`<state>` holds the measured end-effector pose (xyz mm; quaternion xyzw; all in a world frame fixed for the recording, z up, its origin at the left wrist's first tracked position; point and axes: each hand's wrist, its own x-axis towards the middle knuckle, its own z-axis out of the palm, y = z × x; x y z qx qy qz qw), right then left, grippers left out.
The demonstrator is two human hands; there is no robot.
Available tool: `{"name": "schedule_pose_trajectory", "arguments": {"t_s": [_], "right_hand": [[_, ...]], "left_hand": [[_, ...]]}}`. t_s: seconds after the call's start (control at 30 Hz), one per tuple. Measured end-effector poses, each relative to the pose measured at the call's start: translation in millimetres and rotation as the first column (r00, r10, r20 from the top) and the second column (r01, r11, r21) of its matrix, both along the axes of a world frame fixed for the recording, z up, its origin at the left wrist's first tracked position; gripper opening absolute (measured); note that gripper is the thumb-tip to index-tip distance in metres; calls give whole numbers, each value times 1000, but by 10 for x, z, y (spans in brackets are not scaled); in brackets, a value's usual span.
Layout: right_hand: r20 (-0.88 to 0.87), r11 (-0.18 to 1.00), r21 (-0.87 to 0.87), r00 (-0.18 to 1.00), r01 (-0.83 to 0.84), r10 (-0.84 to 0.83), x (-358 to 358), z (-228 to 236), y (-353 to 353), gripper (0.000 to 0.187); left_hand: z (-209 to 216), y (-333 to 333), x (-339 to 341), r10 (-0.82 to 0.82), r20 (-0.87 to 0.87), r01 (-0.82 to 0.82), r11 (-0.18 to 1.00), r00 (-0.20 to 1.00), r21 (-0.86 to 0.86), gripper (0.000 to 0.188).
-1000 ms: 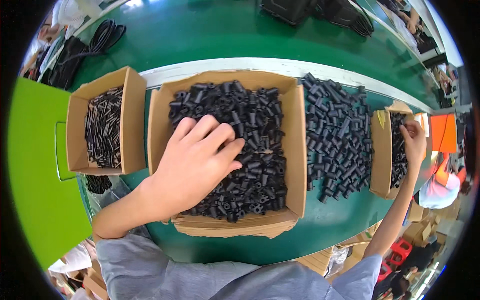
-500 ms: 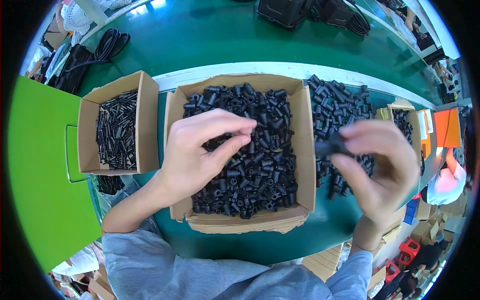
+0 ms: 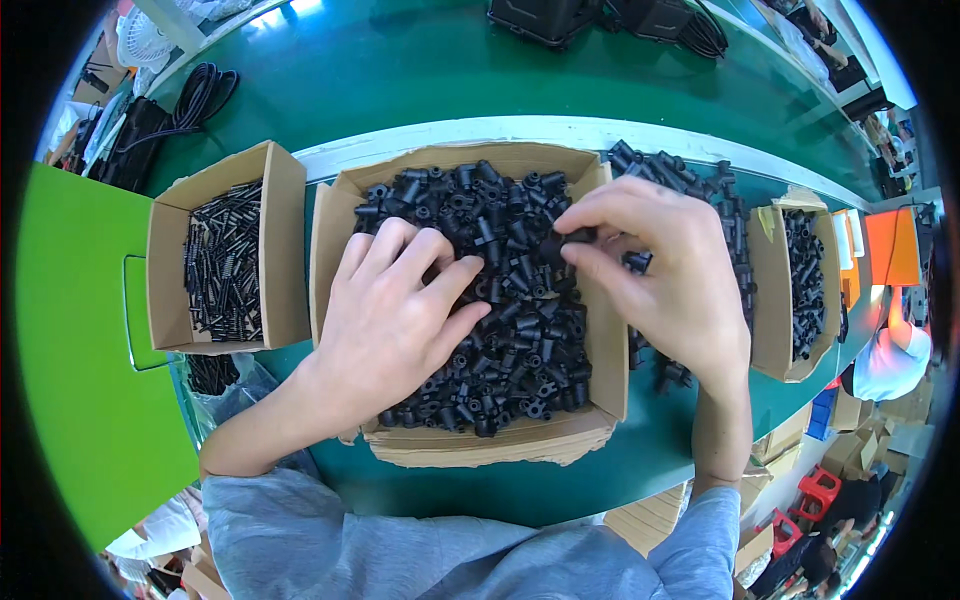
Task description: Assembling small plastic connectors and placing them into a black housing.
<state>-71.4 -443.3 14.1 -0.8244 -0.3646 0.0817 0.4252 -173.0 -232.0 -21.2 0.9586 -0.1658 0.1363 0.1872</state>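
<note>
A cardboard box (image 3: 500,450) in front of me is filled with small black plastic fittings (image 3: 520,345), tube-shaped with side lugs. Over the left half of this box my left hand (image 3: 395,300) is lowered, fingers bent and apart, tips at the fittings; I see nothing held in it. Above the box's right side my right hand (image 3: 665,265) pinches one black plastic fitting (image 3: 578,236) between thumb and forefinger. Part of a loose pile of black fittings (image 3: 665,172) on the table is hidden behind this hand.
To the left stands a carton (image 3: 285,250) of thin black screw-like pieces, beside a green panel (image 3: 90,350). A smaller carton (image 3: 775,300) of black parts stands at the right. Coiled cable (image 3: 205,95) and black housings (image 3: 545,20) lie on the far green surface.
My right hand has moved left from over the loose pile to the box, bringing a black fitting. My left hand has gone from a raised pinch to spread fingers down at the fittings.
</note>
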Motion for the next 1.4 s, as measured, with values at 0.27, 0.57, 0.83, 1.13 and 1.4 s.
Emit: {"name": "schedule_pose_trajectory", "arguments": {"t_s": [0.27,0.57,0.83,1.13,1.4], "right_hand": [[393,992,-105,919,64,-18,-117,-209,-29,12],[-25,922,384,999,54,-48,-190,-254,12,18],[207,943,332,977,-27,-45,-315,-271,67,20],[245,908,416,968,-52,-56,-312,-266,13,19],[198,901,432,979,-41,-51,-417,-266,70,19]], "left_hand": [[-48,19,32,107,-19,-108,993,994,-49,16],[55,42,66,36,-94,-78,863,995,-498,23],[90,93,77,-173,-146,68,838,974,-541,25],[8,10,37,-123,-231,-169,379,965,-910,24],[-34,100,-3,-73,-98,-25,658,993,-753,39]]}}
